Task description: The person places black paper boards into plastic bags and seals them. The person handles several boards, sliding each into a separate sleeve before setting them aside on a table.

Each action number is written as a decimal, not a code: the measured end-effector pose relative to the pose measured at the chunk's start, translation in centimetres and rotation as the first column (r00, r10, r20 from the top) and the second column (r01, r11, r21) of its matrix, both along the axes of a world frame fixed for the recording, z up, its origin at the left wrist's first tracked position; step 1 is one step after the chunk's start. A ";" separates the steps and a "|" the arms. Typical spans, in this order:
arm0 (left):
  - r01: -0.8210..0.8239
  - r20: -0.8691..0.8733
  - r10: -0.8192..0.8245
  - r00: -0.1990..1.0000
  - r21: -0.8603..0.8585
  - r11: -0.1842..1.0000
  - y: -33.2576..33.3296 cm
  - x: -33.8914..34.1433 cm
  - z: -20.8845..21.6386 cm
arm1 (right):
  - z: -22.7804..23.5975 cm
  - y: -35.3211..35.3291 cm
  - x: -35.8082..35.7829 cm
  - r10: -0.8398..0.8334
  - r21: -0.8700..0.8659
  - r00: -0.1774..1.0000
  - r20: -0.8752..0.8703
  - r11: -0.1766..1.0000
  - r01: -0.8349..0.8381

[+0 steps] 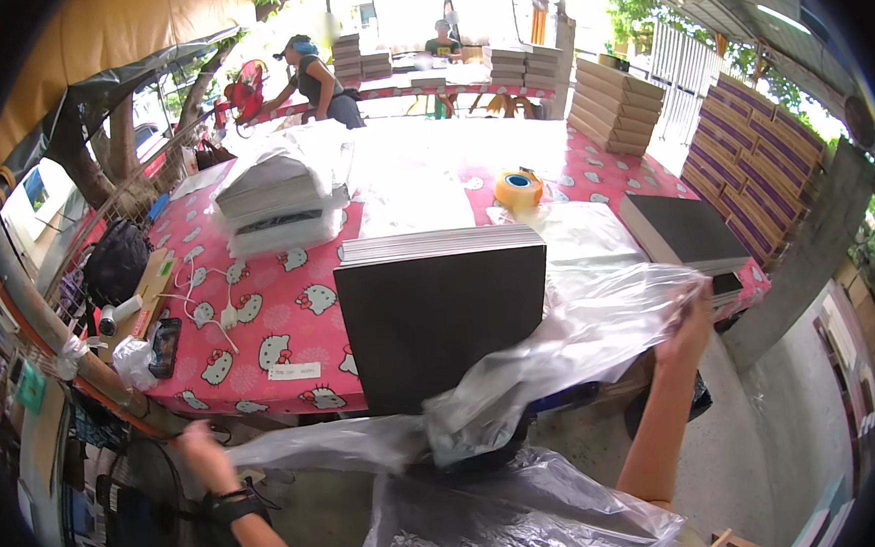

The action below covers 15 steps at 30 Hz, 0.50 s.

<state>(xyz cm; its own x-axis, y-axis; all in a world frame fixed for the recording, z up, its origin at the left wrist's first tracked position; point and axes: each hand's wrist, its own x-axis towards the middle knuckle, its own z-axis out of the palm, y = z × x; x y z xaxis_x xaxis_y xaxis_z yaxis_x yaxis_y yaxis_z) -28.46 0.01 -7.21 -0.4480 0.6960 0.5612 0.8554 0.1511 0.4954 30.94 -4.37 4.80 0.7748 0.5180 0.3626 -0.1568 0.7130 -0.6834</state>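
Observation:
A clear plastic bag (581, 320) is stretched wide between my two hands. My left hand (208, 458), low at the left and wearing a dark wristband, is closed on one end of it. My right hand (688, 328), raised beyond the table's right front edge, is closed on the other end. Behind the plastic, a thick stack with a black cover (441, 323) stands at the table's front edge, its pale layered sheets showing along the top. The bag's middle crosses the stack's lower right corner. More clear plastic (513, 530) lies over my lap.
On the pink patterned table (252, 360) are a plastic-wrapped stack (283, 198), a yellow tape roll (520, 190), a black-covered stack (685, 228), a phone (166, 347) and a white cord (228, 314). Boxes (751, 164) rise at the right. A co-worker (318, 85) stands beyond the table.

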 end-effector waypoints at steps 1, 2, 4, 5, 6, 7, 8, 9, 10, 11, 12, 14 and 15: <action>-0.032 0.143 -0.041 0.989 0.472 0.881 -0.9 -4.5 -0.1 | 3.3 0.1 -3.0 -0.167 -0.002 0.979 -0.118 0.986 0.168; -0.079 0.207 -0.085 0.975 0.675 0.734 -1.3 -1.3 4.3 | 1.1 -0.5 -0.4 0.087 0.079 0.940 0.331 0.990 -0.120; 0.048 0.389 -0.567 0.726 0.794 0.606 -2.5 6.8 10.9 | 0.9 1.8 -8.1 0.224 -0.267 0.782 0.582 0.961 -0.077; 0.249 0.377 -0.674 0.636 0.726 0.641 -2.7 10.4 12.2 | -0.1 2.1 -11.7 0.581 -0.359 0.702 0.412 0.812 -0.461; 0.567 0.243 -0.762 0.600 0.543 0.620 -2.8 14.7 13.1 | -0.6 1.6 -14.7 0.816 -0.344 0.514 0.264 0.578 -0.740; 0.816 0.072 -0.860 0.504 0.286 0.502 -3.1 18.6 13.9 | -0.1 1.1 -16.5 0.786 -0.583 0.298 0.542 0.607 -0.540; 0.930 0.093 -0.938 0.335 0.126 0.344 -3.2 21.5 13.6 | 0.9 0.9 -17.8 0.727 -0.571 0.205 0.655 0.654 -0.497; 0.970 0.300 -0.943 0.146 0.144 0.196 -3.2 22.9 12.0 | 1.8 0.8 -18.6 0.654 -0.547 0.094 0.751 0.695 -0.467; 0.995 0.403 -0.914 0.054 0.056 0.083 -3.0 23.1 10.6 | 2.6 0.8 -18.7 0.625 -0.522 0.107 0.773 0.724 -0.451; 0.999 0.503 -0.864 -0.031 -0.023 -0.049 -2.9 23.1 9.8 | 2.3 1.2 -18.1 0.736 -0.603 0.167 0.656 0.644 -0.471; 0.984 0.592 -0.787 -0.174 0.072 -0.164 -3.1 22.6 9.6 | 2.4 1.1 -17.2 0.816 -0.694 0.107 0.567 0.544 -0.472; 0.891 0.774 -0.456 -0.440 0.441 -0.110 -3.4 21.0 8.2 | 2.0 1.0 -15.7 0.872 -0.802 -0.199 0.448 0.293 -0.520; 0.775 0.780 -0.201 -0.593 0.620 0.119 -3.2 20.2 7.4 | 1.2 1.0 -15.2 0.804 -0.836 -0.434 0.406 0.135 -0.532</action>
